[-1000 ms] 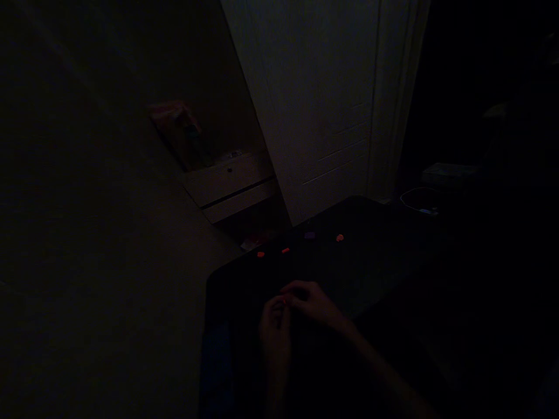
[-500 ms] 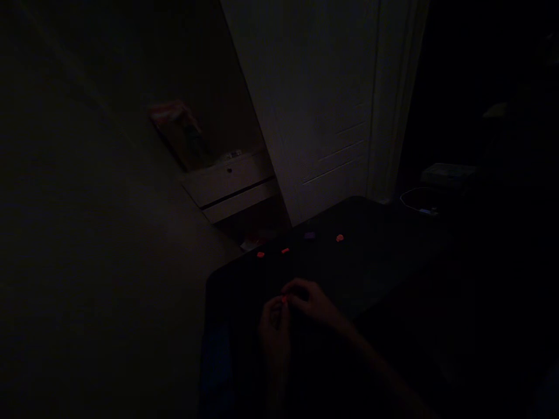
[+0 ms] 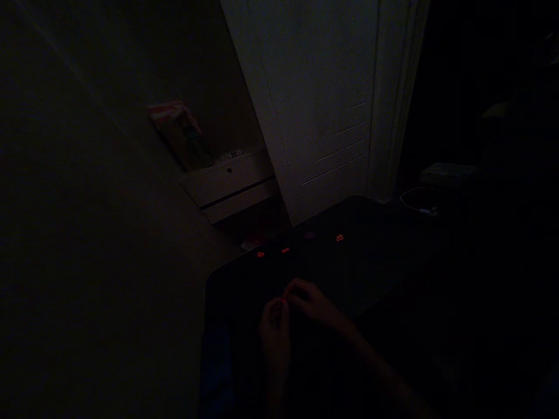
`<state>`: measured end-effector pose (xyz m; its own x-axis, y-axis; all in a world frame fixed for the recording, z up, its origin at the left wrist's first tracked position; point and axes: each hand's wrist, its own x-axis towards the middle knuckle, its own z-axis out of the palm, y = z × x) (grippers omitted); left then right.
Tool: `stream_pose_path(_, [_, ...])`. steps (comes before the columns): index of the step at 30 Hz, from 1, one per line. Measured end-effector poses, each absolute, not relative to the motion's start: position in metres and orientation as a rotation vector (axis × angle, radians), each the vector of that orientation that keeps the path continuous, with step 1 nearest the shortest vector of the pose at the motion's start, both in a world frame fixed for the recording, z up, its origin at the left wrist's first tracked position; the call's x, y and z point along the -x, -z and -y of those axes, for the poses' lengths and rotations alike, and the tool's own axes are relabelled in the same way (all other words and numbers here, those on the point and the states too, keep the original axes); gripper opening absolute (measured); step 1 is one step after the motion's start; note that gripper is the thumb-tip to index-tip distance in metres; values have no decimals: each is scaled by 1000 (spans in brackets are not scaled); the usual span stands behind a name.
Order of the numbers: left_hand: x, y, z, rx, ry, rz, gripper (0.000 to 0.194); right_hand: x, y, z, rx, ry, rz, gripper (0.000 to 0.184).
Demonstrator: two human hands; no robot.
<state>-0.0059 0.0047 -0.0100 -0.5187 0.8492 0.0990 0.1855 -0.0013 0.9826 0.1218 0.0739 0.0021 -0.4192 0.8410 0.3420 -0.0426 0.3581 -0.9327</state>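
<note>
The room is very dark. Over the dark table [image 3: 332, 273], my left hand [image 3: 275, 329] pinches a small red piece [image 3: 283, 300] between thumb and fingers. My right hand [image 3: 308, 298] meets it from the right, its fingertips closed at the same red piece. Fingers cover most of that piece, so its kind cannot be made out. Beyond my hands lie a small round orange-red piece [image 3: 261, 254], a short flat red piece [image 3: 285, 250], a dark purple block [image 3: 310, 235] and another round orange piece [image 3: 339, 238].
A pale door [image 3: 323, 116] stands behind the table, with a drawer unit [image 3: 236, 180] to its left. On the right are a looped white cable [image 3: 408, 201] and a pale box [image 3: 449, 170]. A dark blue surface [image 3: 216, 361] borders the table's near left.
My right fingertips have shifted very slightly at the small red piece. My left hand stays nearly still, and the pieces on the table have not moved.
</note>
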Motion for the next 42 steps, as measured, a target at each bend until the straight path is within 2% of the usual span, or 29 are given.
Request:
stream_pose_path(14, [6, 11, -4, -1081, -1556, -1734, 54, -120, -3, -74, 742, -1109, 1794, 13])
stream_pose_path(42, [7, 13, -5, -1095, -1545, -1730, 53, -120, -1, -76, 745, -1138, 1718, 15])
